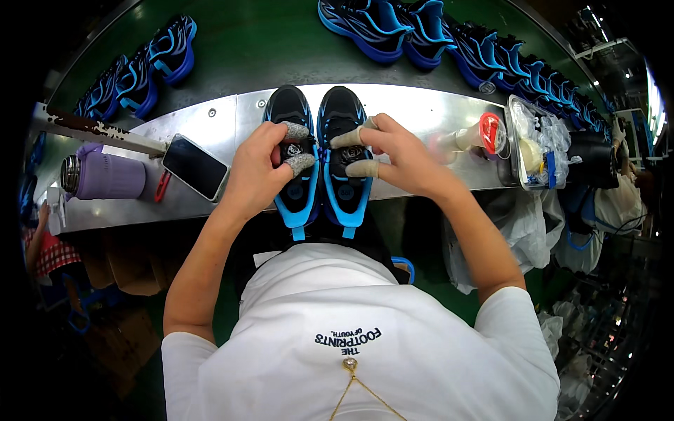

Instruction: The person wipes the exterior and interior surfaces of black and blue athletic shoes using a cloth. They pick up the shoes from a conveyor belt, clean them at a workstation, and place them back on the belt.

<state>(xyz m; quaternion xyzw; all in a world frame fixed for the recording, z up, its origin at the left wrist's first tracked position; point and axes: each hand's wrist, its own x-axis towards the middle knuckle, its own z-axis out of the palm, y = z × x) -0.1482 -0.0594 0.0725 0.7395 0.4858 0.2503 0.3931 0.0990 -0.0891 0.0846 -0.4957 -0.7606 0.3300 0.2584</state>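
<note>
Side by side before me, toes away, are a left sneaker [286, 102] and a right sneaker [341, 102], black with bright blue collars and heel tabs. Each has a round dark dial on its tongue. My left hand [261, 163] grips the left sneaker, its grey-covered thumb and forefinger on either side of the dial. On the right sneaker, my right hand [399, 160] does likewise with beige-covered fingertips around the dial. The heels jut over the near edge of the metal ledge [203, 119]. My other fingers are partly hidden.
Left on the ledge are a purple bottle [112, 175], a phone [195, 167] and a red-handled tool [162, 187]. To the right are a red-lidded cup [484, 135] and a tray [516, 144] of plastic bags. More sneakers [365, 31] line the green surface [260, 42] beyond.
</note>
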